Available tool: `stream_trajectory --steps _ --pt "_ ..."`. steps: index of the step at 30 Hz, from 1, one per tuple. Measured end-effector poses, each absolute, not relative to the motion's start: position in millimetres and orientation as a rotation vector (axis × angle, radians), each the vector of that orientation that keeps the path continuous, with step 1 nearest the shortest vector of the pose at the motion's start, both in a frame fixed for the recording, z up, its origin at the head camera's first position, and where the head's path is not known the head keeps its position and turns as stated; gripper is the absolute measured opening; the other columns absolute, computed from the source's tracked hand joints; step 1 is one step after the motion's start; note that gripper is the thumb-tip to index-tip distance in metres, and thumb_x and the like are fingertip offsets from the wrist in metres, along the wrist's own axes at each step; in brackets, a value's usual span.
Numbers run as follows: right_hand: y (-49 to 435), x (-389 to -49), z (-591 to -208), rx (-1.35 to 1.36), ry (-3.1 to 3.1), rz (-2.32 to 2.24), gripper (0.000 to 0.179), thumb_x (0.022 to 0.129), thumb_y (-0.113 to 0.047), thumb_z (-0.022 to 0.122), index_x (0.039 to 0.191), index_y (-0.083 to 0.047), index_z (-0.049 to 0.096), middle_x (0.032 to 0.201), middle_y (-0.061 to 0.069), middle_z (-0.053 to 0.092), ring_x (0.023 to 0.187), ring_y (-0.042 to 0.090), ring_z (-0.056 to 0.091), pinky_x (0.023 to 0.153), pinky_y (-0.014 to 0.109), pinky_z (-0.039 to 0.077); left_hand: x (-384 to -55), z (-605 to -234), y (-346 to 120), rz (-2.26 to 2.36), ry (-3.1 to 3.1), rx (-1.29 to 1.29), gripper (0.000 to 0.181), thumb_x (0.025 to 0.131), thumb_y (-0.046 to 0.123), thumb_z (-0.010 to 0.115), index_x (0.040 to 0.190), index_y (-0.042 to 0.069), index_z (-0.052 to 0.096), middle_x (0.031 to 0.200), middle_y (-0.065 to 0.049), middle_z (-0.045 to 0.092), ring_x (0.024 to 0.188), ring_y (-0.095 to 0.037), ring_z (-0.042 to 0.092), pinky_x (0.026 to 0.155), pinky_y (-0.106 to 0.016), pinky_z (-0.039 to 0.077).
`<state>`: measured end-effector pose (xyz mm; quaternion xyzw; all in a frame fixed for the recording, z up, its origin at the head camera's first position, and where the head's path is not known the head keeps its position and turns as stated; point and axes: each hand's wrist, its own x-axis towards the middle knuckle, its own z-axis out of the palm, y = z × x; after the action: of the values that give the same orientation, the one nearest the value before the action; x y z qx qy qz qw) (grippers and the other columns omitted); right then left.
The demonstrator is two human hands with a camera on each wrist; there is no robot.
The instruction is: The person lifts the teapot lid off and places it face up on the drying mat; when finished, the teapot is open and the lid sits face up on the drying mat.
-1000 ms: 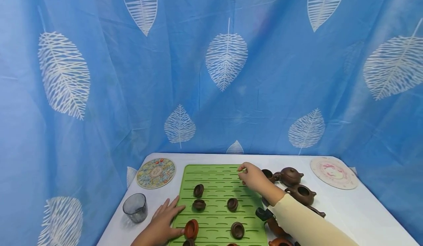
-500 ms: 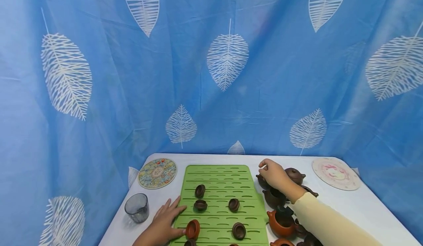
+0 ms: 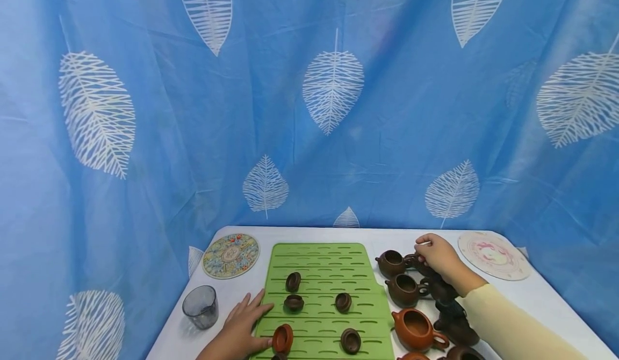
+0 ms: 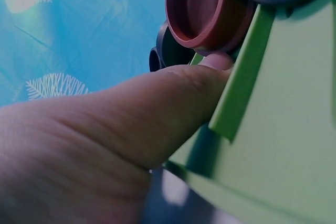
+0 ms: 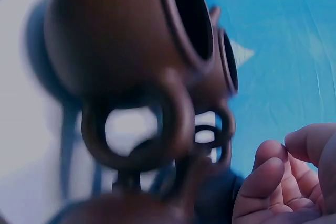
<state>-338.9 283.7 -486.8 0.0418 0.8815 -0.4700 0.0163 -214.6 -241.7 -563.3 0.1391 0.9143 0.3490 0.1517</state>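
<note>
My left hand (image 3: 240, 322) rests at the left edge of the green ribbed mat (image 3: 319, 266), fingers spread. In the left wrist view its thumb (image 4: 173, 87) lies at the mat's edge, the tip right by a reddish teapot lid (image 4: 197, 9); whether they touch I cannot tell. Several dark brown lids, among them one lid (image 3: 350, 340), lie tipped on the mat. My right hand (image 3: 437, 255) hovers above dark teapots at the back right, fingers loosely curled. The right wrist view shows nothing between its fingers (image 5: 262, 179); a lidless teapot (image 5: 121, 35) stands nearby.
Several teapots line the mat's right side, including a lidless brown teapot (image 3: 389, 262) and an orange teapot (image 3: 415, 338). A grey glass (image 3: 200, 311) stands at left. Round coasters lie behind, a patterned coaster (image 3: 230, 267) and a pink-white coaster (image 3: 493, 266). A blue curtain (image 3: 333, 188) hangs behind.
My right hand has moved rightward, from above the mat's back right corner, past the leftmost teapots, to above the dark teapots farther right. The left hand stays in place.
</note>
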Motion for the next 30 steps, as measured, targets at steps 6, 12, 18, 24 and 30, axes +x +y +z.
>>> stream_trajectory --steps 6,12,18,24,30 --pt "305.6 -340.2 -485.7 0.135 2.785 -1.427 0.035 0.104 -0.016 0.054 0.129 0.008 0.054 0.093 0.013 0.066 0.077 0.02 0.063 0.065 0.031 0.056 -213.3 -558.3 -240.4 0.996 2.614 0.389 0.085 0.083 0.055 0.085 0.153 0.015 0.055 0.173 -0.019 0.022 0.155 -0.06 0.007 0.117 -0.082 0.005" --pt "317.1 -335.2 -485.5 0.163 2.773 -1.407 0.035 0.104 -0.016 0.056 0.127 0.01 0.055 0.091 0.013 0.064 0.076 0.019 0.062 0.064 0.032 0.056 -213.5 -556.4 -238.7 0.973 2.619 0.365 0.086 0.082 0.055 0.085 0.153 0.016 0.055 0.174 -0.017 0.021 0.156 -0.058 0.006 0.119 -0.08 0.005" --pt "321.5 -332.6 -487.7 0.187 2.715 -1.372 0.036 0.103 -0.018 0.06 0.126 0.01 0.055 0.085 0.009 0.063 0.074 0.017 0.062 0.063 0.032 0.055 -212.7 -555.2 -240.2 0.948 2.65 0.376 0.084 0.083 0.051 0.086 0.152 0.014 0.056 0.173 -0.018 0.023 0.155 -0.06 0.009 0.117 -0.082 0.006" --pt "322.0 -333.2 -488.0 0.21 2.719 -1.351 0.034 0.1 -0.017 0.062 0.122 0.009 0.055 0.079 0.007 0.061 0.07 0.018 0.06 0.061 0.032 0.053 -214.5 -556.9 -240.7 0.987 2.627 0.38 0.086 0.082 0.055 0.085 0.152 0.016 0.056 0.173 -0.018 0.023 0.155 -0.059 0.008 0.118 -0.082 0.005" --pt "321.2 -333.2 -488.6 0.204 2.761 -1.32 0.025 0.102 -0.015 0.062 0.116 0.005 0.057 0.083 0.009 0.06 0.074 0.021 0.059 0.062 0.033 0.047 -221.3 -570.6 -243.7 1.013 2.599 0.383 0.088 0.079 0.06 0.085 0.152 0.019 0.057 0.174 -0.016 0.023 0.156 -0.059 0.007 0.117 -0.083 0.004"
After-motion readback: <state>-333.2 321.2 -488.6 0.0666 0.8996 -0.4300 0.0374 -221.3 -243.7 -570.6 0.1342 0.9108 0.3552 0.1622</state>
